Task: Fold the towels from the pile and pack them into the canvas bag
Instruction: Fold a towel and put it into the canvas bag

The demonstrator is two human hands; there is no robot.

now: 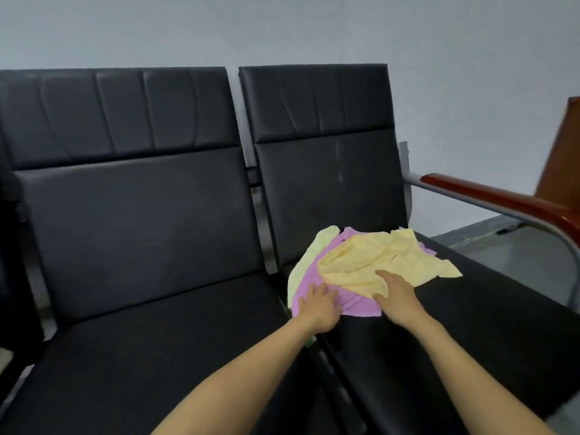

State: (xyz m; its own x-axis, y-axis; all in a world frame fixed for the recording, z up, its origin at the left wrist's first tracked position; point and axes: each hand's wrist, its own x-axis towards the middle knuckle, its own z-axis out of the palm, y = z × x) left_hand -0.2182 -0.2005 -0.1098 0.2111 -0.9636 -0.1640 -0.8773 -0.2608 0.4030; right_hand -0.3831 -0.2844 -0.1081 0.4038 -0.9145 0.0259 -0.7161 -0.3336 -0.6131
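A loose pile of towels lies on the right-hand black seat [470, 309]. A crumpled yellow towel [383, 259] is on top, a purple towel [317, 268] under it, and a pale green towel [306, 257] sticks out at the left. My left hand [318, 306] rests flat on the purple towel's near edge with fingers spread. My right hand [397, 293] lies on the near edge of the yellow towel, fingers stretched out. No canvas bag is in view.
Two black padded seats stand side by side against a grey wall; the left seat [157, 356] is bare. A metal armrest with a red-brown wooden top [502, 199] runs along the right. A wooden piece of furniture [561, 152] stands at the far right.
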